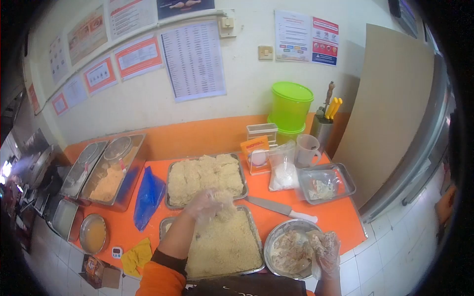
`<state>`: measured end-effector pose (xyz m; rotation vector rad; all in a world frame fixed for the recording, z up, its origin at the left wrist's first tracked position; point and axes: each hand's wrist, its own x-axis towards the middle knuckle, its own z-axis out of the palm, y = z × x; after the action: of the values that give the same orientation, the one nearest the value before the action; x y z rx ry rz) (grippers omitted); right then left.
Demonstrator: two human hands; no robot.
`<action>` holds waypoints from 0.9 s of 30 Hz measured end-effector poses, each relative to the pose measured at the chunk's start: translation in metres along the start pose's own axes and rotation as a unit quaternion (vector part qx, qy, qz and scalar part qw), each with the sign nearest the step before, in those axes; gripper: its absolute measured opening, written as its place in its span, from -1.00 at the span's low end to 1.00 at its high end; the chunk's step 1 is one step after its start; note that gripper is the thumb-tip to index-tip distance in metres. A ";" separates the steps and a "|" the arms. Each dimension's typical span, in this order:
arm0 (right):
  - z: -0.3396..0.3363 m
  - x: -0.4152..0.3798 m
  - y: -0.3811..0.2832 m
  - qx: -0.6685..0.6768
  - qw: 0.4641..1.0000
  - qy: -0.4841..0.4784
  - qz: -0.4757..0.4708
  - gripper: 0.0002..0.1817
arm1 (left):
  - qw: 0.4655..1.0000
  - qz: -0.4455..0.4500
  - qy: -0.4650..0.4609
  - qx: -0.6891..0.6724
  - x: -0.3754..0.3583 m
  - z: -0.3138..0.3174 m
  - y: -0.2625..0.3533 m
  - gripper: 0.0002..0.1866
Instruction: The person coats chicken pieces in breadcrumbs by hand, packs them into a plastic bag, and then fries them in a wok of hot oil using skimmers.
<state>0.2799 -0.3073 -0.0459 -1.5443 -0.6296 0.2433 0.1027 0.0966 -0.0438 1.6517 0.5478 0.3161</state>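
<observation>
My left hand [210,204], in a clear plastic glove, is over the upper part of a metal tray of pale breadcrumbs [222,246]. Motion smears its fingers, and crumb-coloured material shows around them. Behind it, another metal tray [205,180] holds several crumb-coated slabs packed side by side. On the right, my gloved right hand [327,251] is at the right rim of a round metal bowl [270,264]. Its fingers are curled and smeared with wet batter. What they grip is hard to make out. Battered meat pieces [294,254] lie in the bowl.
A large knife [281,209] lies right of the trays. Behind are a bag of white powder [283,175], a plastic jug [307,150], a green tub [291,106] and a knife block [322,129]. Leftward are a blue bag [149,200], a liquid bowl [94,234] and a timer [116,252].
</observation>
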 end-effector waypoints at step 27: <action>0.000 0.003 0.030 -0.566 0.782 -0.174 0.194 -0.75 | 0.784 0.278 0.309 0.462 0.098 0.015 -0.032 -0.38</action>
<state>0.2889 -0.3044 -0.0741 -2.8597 -0.7908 0.5272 0.1878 0.1372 -0.0877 2.6871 0.7501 1.2078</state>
